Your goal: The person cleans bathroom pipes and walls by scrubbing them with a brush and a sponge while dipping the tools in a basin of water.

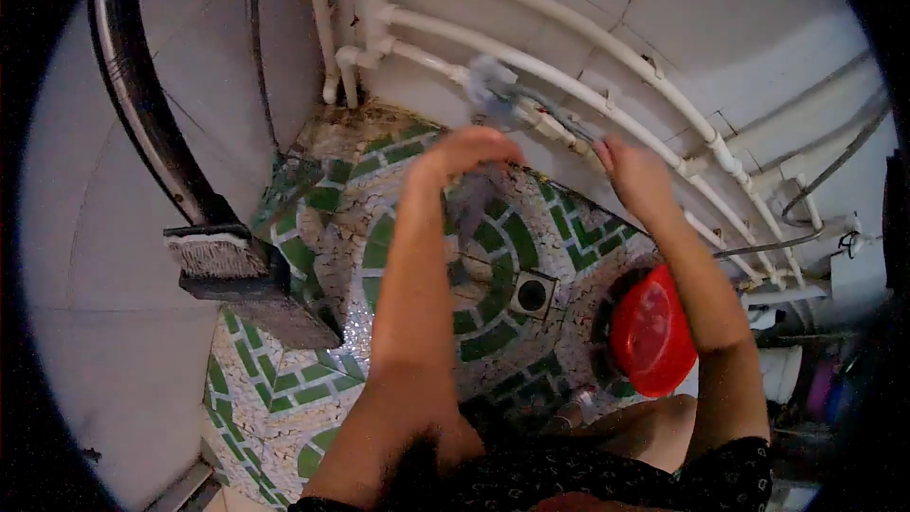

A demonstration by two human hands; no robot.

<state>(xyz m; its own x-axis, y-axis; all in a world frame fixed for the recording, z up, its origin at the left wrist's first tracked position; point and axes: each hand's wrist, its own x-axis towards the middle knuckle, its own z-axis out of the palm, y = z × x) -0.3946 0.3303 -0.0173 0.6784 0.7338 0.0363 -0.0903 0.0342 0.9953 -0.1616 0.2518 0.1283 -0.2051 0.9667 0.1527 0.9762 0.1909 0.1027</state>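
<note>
My left hand (471,149) is stretched out over the patterned floor near the wall, its fingers bent and smeared by motion; whether it holds anything does not show. My right hand (630,171) is closed on the thin end of a greyish brush-like tool (550,106), beside the white wall pipes. The tool's blurred pale head (495,85) lies against or just in front of the lower pipe, above my left hand. A grey blurred patch hangs below my left hand and cannot be made out.
White pipes (531,66) run along the wall. At the left a long-handled scrubbing brush (227,256) leans down. A round drain (533,294) sits in the green and white floor (417,270). A red basin (654,337) is under my right arm. A grey hose (777,245) crosses at the right.
</note>
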